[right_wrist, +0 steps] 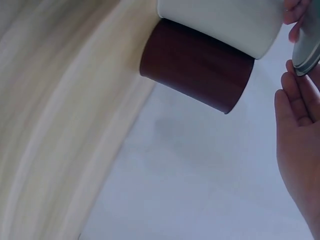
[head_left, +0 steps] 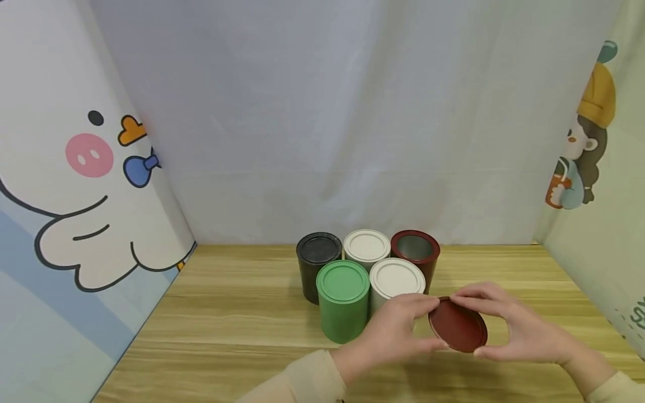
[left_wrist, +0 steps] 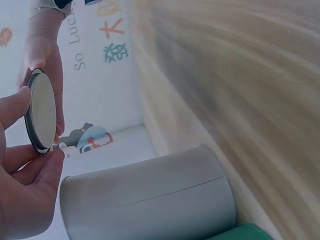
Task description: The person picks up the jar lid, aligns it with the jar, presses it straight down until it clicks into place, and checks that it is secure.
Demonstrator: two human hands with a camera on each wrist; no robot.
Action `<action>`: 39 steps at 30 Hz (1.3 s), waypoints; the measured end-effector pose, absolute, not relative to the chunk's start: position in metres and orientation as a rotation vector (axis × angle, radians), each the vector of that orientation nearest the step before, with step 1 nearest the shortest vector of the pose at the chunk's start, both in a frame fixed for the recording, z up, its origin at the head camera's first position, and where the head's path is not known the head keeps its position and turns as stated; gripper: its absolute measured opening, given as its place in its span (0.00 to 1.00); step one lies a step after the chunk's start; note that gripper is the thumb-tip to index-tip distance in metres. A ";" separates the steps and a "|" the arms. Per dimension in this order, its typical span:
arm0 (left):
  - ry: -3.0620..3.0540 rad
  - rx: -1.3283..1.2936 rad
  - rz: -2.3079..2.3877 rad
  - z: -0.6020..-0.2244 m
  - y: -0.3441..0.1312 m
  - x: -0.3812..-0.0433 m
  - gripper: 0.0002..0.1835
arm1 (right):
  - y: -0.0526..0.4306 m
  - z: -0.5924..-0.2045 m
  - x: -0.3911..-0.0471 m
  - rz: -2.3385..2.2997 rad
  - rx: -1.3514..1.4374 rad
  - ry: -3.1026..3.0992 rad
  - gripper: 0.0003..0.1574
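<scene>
A round dark red lid is held tilted between both hands above the front right of the table. My left hand pinches its left edge, thumb below and fingertips on top. On the opposite edge my right hand grips it the same way. The left wrist view shows the lid's pale underside with its raised rim. Behind the hands stands a dark red can with a dark grey inside showing within its red rim. A white-lidded can is nearest to my left hand, which partly covers it.
A green can, a black can and another white-lidded can stand grouped with the red and white ones. A pale curtain hangs behind the wooden table; printed cloths flank both sides.
</scene>
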State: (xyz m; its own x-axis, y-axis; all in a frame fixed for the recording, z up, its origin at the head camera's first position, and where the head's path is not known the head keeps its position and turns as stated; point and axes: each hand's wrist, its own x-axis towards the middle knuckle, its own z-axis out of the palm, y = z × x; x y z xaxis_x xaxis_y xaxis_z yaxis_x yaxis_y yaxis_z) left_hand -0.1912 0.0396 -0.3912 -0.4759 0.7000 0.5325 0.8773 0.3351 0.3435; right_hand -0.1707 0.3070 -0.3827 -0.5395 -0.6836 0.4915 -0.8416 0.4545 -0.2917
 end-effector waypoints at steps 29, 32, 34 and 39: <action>-2.561 -1.168 -0.924 -0.357 0.027 -0.242 0.31 | 0.282 -0.362 -0.218 0.643 1.022 -2.452 0.46; -2.572 -1.123 -0.945 -0.356 0.029 -0.249 0.30 | 0.279 -0.361 -0.224 0.671 0.976 -2.474 0.44; -2.576 -1.092 -0.971 -0.355 0.029 -0.253 0.29 | 0.277 -0.361 -0.228 0.697 0.943 -2.488 0.43; -2.606 -1.011 -1.011 -0.352 0.031 -0.262 0.27 | 0.272 -0.359 -0.240 0.756 0.867 -2.539 0.41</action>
